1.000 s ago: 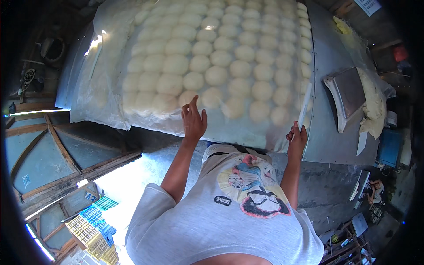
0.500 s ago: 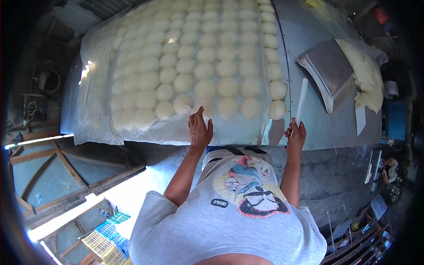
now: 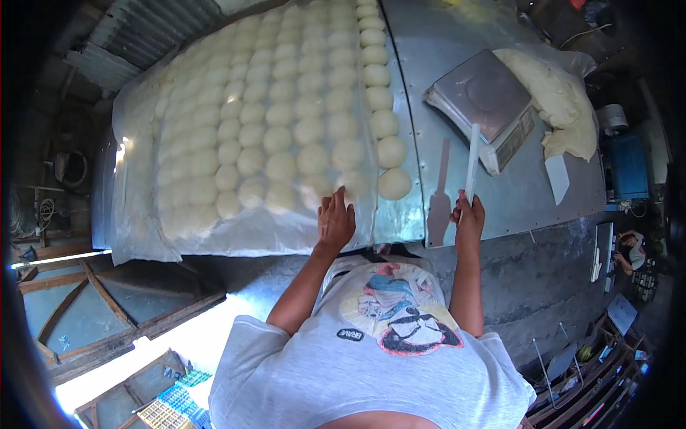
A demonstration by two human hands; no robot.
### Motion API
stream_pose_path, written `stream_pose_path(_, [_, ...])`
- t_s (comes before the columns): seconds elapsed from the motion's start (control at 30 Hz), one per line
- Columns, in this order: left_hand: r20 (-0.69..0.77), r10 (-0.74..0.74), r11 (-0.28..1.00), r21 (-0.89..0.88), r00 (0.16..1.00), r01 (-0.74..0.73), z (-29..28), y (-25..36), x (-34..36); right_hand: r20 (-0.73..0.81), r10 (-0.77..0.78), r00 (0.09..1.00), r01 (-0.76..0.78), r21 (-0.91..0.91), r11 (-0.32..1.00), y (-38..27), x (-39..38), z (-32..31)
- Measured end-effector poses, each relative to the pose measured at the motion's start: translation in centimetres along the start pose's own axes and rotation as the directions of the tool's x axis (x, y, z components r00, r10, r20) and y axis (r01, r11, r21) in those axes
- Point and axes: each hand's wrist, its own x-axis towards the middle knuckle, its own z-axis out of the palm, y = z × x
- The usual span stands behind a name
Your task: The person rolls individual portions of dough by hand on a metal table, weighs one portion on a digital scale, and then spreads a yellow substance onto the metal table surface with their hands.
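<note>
Rows of pale dough balls (image 3: 279, 139) lie on a metal table under a clear plastic sheet (image 3: 214, 232). My left hand (image 3: 336, 218) rests at the sheet's near right part, fingers loosely apart, holding nothing. A column of uncovered dough balls (image 3: 394, 184) runs along the right of the sheet. My right hand (image 3: 468, 214) grips a long white stick (image 3: 472, 154), held upright over the metal surface. Beyond it sit a scale with a steel plate (image 3: 477, 89), a lump of loose dough (image 3: 557, 96) and a flat white scraper (image 3: 557, 179).
A dark seam divides the metal table (image 3: 514, 214). At far right are a blue box (image 3: 629, 166), a white bucket (image 3: 611, 116) and another person (image 3: 629, 250). Plastic crates (image 3: 175, 400) stand at lower left. Wooden beams and corrugated sheeting line the left.
The view has swung, shifting the table's contents leftward. My left hand has moved rightward along the sheet toward the uncovered column. My right hand keeps hold of the stick.
</note>
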Motion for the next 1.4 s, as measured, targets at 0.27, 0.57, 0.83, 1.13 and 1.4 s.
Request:
stream_pose_path(0.27, [0.195, 0.074, 0.997, -0.049, 0.978, -0.065, 4.7, 4.2, 2.0, 0.141, 0.129, 0.982, -0.164, 0.28, 0.946, 0.5, 1.0, -1.3])
stream_pose_path(0.57, [0.02, -0.235, 0.969, 0.079, 0.972, 0.233, 3.7, 2.5, -2.7, 0.481, 0.386, 0.787, -0.337, -0.189, 0.922, 0.8, 8.1, 8.5])
stream_pose_path(0.83, [-0.077, -0.337, 0.928, -0.193, 0.938, 0.318, 1.4, 0.5, -1.9, 0.446, 0.251, 0.859, -0.193, -0.171, 0.966, 4.2, 17.4, 20.9])
stream_pose_path(1.13, [-0.223, -0.212, 0.912, -0.396, 0.951, 0.111, -9.6, 4.3, -1.3, 0.36, 0.387, 0.849, -0.262, -0.349, 0.899, 2.5, 27.2, 36.0])
stream_pose_path(1.4, [-0.216, -0.398, 0.868, -0.402, 0.891, 0.29, -9.9, 7.9, -1.6, 0.628, 0.408, 0.662, -0.495, -0.042, 0.868, -0.7, 38.9, 41.4])
